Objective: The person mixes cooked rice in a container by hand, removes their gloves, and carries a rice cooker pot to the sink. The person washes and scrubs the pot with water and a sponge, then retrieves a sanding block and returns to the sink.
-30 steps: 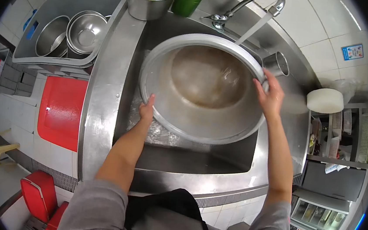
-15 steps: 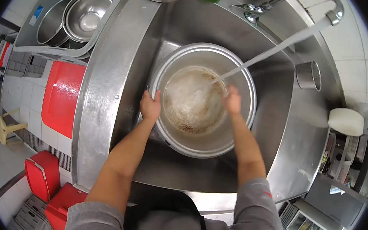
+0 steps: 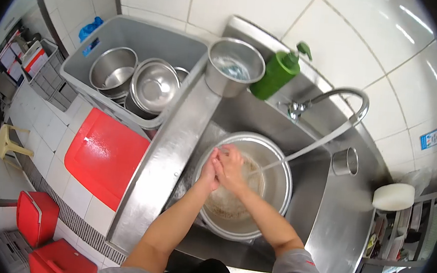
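A large round metal pot (image 3: pixel 284 207) stands in the steel sink, with cloudy, brownish water (image 3: pixel 230 205) inside. Over its left part, my left hand (image 3: pixel 209 173) and my right hand (image 3: pixel 232 170) are pressed together, palm towards palm. Their fingers are closed against each other, and anything between them is hidden. From the curved faucet (image 3: pixel 360 108), a stream of water (image 3: pixel 308 150) runs into the pot, passing to the right of my hands.
A metal pot (image 3: pixel 224 85) and a green pump bottle (image 3: pixel 275 76) stand behind the sink. At left, a grey bin (image 3: pixel 185 42) holds several metal bowls beside a red lid (image 3: pixel 105 158). On the right are a metal cup (image 3: pixel 345 161) and a white round block (image 3: pixel 393 197).
My left hand has let go of the pot's rim, and my right hand has moved left and up out of the pot to meet it. The view has tilted up towards the wall.
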Motion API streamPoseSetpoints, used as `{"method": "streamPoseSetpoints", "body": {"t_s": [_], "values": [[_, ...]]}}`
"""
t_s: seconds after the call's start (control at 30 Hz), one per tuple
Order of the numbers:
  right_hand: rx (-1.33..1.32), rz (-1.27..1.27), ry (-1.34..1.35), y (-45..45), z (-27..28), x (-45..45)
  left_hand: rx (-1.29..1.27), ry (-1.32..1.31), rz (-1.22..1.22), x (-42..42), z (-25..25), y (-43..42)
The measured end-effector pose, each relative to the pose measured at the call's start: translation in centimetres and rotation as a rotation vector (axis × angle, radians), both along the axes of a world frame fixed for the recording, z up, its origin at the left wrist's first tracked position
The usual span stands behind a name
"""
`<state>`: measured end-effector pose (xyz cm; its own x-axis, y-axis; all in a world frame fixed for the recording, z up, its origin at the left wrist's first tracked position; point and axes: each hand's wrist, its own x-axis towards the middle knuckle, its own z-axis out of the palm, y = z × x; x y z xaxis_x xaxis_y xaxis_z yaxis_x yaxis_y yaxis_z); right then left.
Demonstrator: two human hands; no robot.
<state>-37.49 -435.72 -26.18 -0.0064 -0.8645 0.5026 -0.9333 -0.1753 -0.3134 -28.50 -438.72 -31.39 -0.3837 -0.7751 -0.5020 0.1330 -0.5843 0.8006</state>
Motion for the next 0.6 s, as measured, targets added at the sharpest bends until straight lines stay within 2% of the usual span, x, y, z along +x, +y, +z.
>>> {"method": "streamPoseSetpoints", "body": {"t_s": [0.03, 0.07, 0.1, 0.17, 0.2, 0.27, 0.3, 0.37, 0.43, 0.53, 0.57, 0.6], "values": [[-0.043, 0.006, 0.068, -1.3, 1.6, -0.6, 0.193, 0.102, -0.02, -0.1, 1.5, -1.0], [-0.114, 0.094, 0.021, -3.3, 3.8, -2.1, 0.385, 0.204, -0.043, -0.1, 2.7, -2.0], [-0.181, 0.187, -0.029, -6.1, 7.4, -3.5, 0.15, 0.072, -0.121, -0.1, 2.6, -2.1], [-0.237, 0.097, 0.041, -12.0, 13.9, -4.7, -0.199, -0.109, -0.354, -0.1, -0.2, -1.9], [-0.215, 0.167, 0.067, -15.6, 15.7, -5.5, -0.368, -0.207, -0.473, 0.0, -1.2, -1.4], [0.241, 0.221, 0.313, -22.0, 15.0, -8.3, -0.431, -0.235, -0.6, 1.0, -1.7, 0.1], [0.349, 0.183, 0.448, -22.7, 13.7, -8.4, -0.463, -0.255, -0.673, 1.5, -1.6, 0.2], [0.605, 0.096, 0.581, -24.1, 11.9, -8.3, -0.596, -0.382, -0.79, 2.3, 1.6, 0.5], [0.899, 0.003, 0.588, -26.4, 11.5, -8.4, -0.707, -0.482, -0.848, 2.5, 2.9, 0.6], [0.799, -0.102, 0.47, -25.9, 12.2, -8.1, -0.809, -0.591, -0.856, 2.2, 3.4, 0.8], [0.633, -0.011, 0.378, -25.2, 13.1, -8.2, -0.813, -0.612, -0.88, 2.2, 3.6, 0.8], [0.574, 0.004, 0.34, -25.3, 13.5, -8.7, -0.819, -0.637, -0.899, 2.1, 3.8, 0.7]]}}
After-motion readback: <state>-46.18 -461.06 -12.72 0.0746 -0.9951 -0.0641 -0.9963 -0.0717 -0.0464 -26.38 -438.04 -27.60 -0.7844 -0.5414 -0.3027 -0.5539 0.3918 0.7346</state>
